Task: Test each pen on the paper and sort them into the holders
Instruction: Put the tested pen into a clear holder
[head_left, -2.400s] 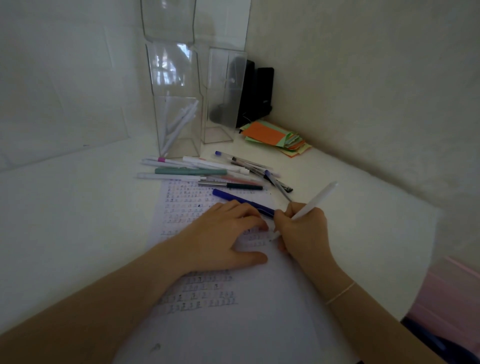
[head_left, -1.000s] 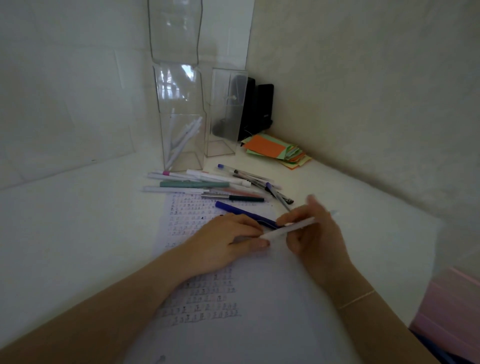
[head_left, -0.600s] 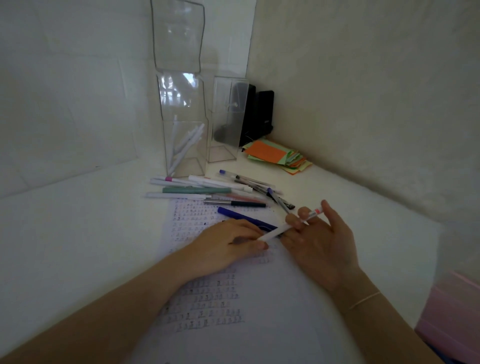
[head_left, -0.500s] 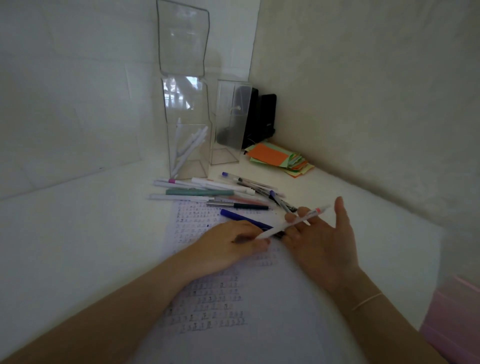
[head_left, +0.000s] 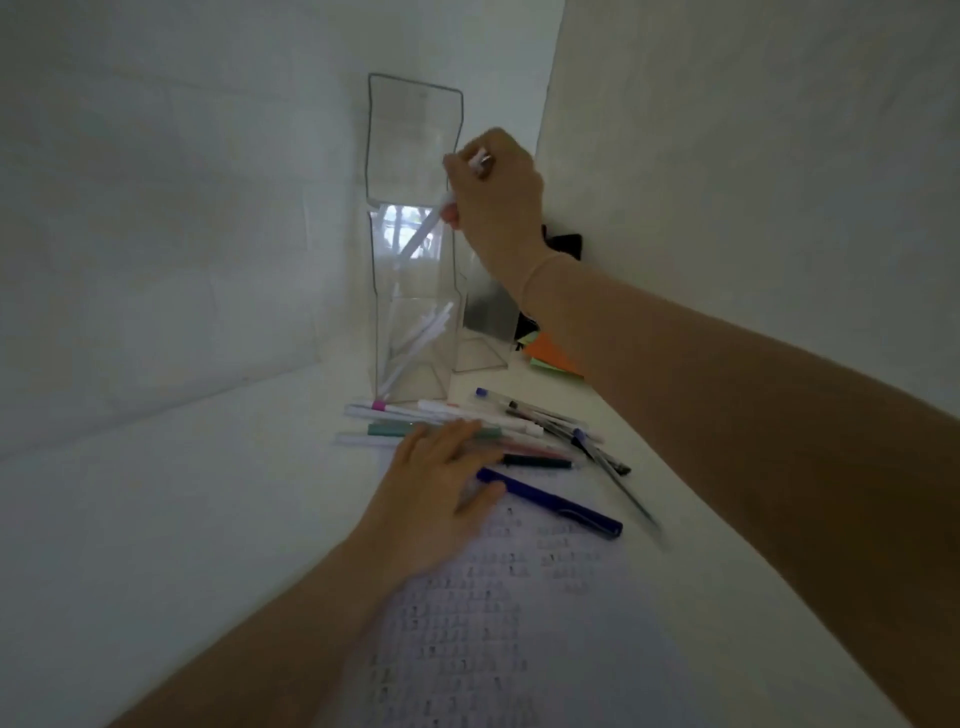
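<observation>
A white tabletop (head_left: 156, 519) is sitting in a pale corner. The right hand (head_left: 498, 192) is pinching a white pen (head_left: 421, 234) above the clear holder (head_left: 410, 291); the left hand (head_left: 431, 493) is lying flat and empty on the paper (head_left: 519, 623).

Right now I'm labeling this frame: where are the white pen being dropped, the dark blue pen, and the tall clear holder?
white pen (head_left: 422, 235), head view, mid barrel
dark blue pen (head_left: 550, 503), head view, mid barrel
tall clear holder (head_left: 382, 312), head view, left wall

The right hand (head_left: 496, 192) covers the upper end of the white pen (head_left: 422, 235) below its fingers. Behind its wrist, a dark object (head_left: 563, 243) and the orange notes (head_left: 553, 353) are partly hidden. Under the left hand (head_left: 431, 493), fingers cover pen barrels; the paper's (head_left: 498, 613) writing is too blurred to read.
</observation>
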